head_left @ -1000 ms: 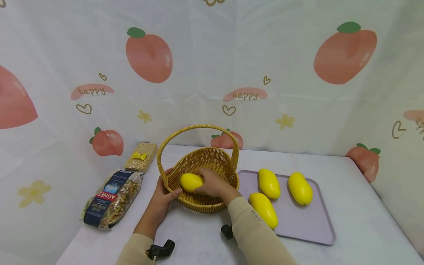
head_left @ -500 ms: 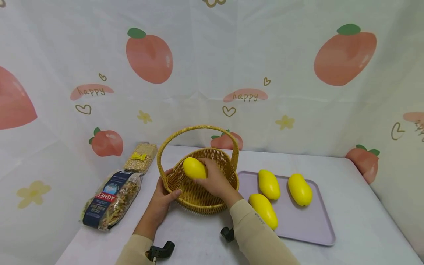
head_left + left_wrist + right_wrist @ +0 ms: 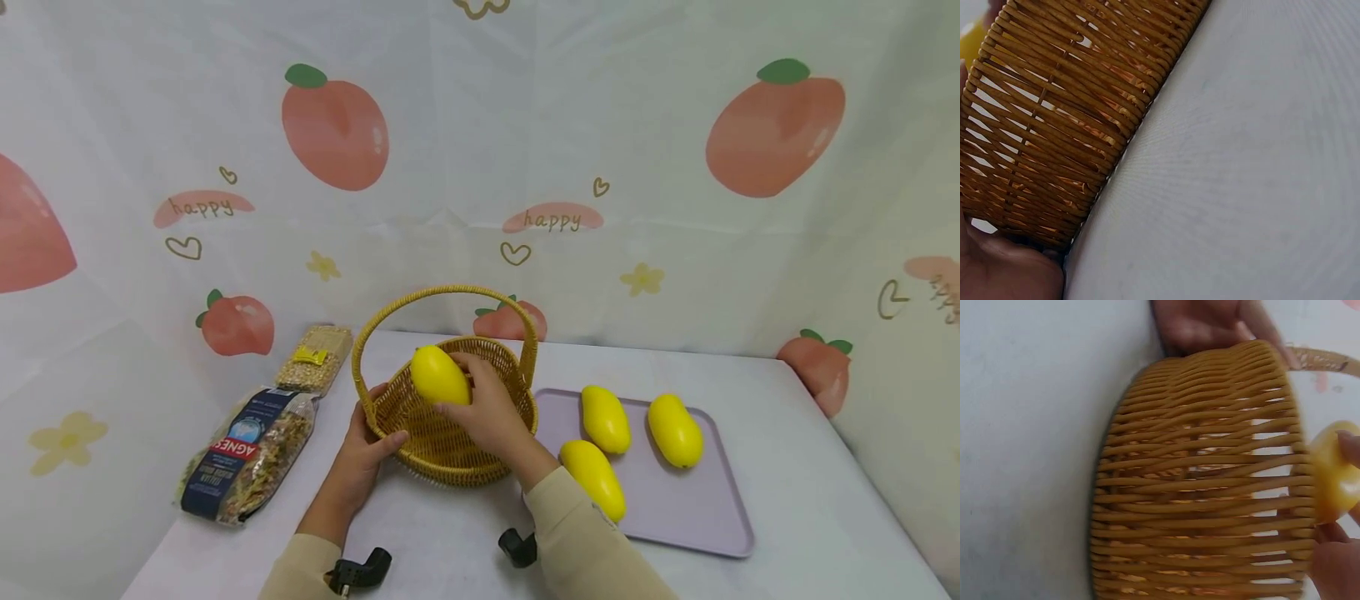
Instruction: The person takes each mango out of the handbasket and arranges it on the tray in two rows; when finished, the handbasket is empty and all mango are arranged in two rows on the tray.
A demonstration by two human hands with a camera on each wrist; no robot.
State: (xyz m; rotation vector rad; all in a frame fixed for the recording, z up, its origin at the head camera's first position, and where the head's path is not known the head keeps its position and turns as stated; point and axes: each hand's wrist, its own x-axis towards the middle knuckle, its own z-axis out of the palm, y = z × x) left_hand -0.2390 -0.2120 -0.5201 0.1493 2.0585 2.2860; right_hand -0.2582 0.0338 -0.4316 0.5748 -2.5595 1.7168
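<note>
A yellow mango point(image 3: 437, 376) is in my right hand point(image 3: 491, 414), raised over the woven basket point(image 3: 450, 472). Thumb and fingers pinch the fruit from its right side. My left hand point(image 3: 362, 460) grips the left rim of the basket, thumb over the edge and the other fingers mostly hidden behind the wall. In the left wrist view the basket's wickerwork point(image 3: 1066, 119) fills the upper left, with part of that hand below it. The right wrist view has the mango point(image 3: 1333, 472) just above the rim. No other fruit shows inside the basket.
Right of the basket lies a lilac tray point(image 3: 686, 504) bearing three more mangoes point(image 3: 676, 431). A bag of pasta point(image 3: 251, 454) and a smaller pack of pale grains point(image 3: 315, 358) lie at the left. The basket's tall handle point(image 3: 450, 290) arches over its opening.
My right hand has lifted the mango from inside the basket to above it. The left hand stays on the rim, and the tray's mangoes have not moved.
</note>
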